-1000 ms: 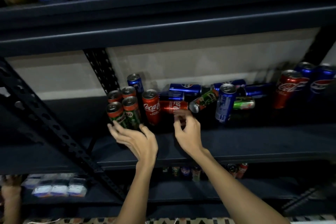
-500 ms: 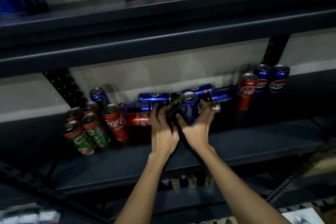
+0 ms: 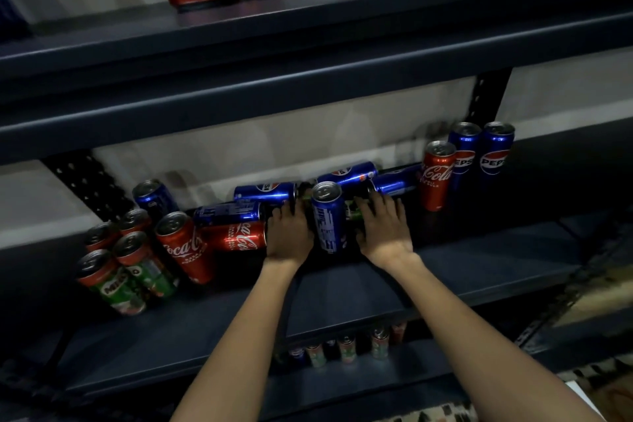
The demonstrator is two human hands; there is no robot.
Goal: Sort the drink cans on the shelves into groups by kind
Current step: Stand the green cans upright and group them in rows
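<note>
The dark blue metal shelf (image 3: 342, 298) carries a mixed heap of cans: a green-and-red Milo cluster (image 3: 126, 267) at the left, red Coca-Cola cans (image 3: 186, 247) beside it, blue Pepsi cans lying flat (image 3: 265, 192) behind. An upright blue Pepsi can (image 3: 329, 216) stands between both hands. The left hand (image 3: 287, 236) and right hand (image 3: 383, 233) reach past it, fingers curled onto partly hidden green cans; grip security cannot be confirmed. Risk: withdrawing either hand may tip the upright can, or set the flat cans rolling.

Storeroom or shop backroom suggested, dark slotted-metal shelving (image 3: 308, 86) seen against a plain wall, drink cans (image 3: 181, 243) stocked on every tier
</note>
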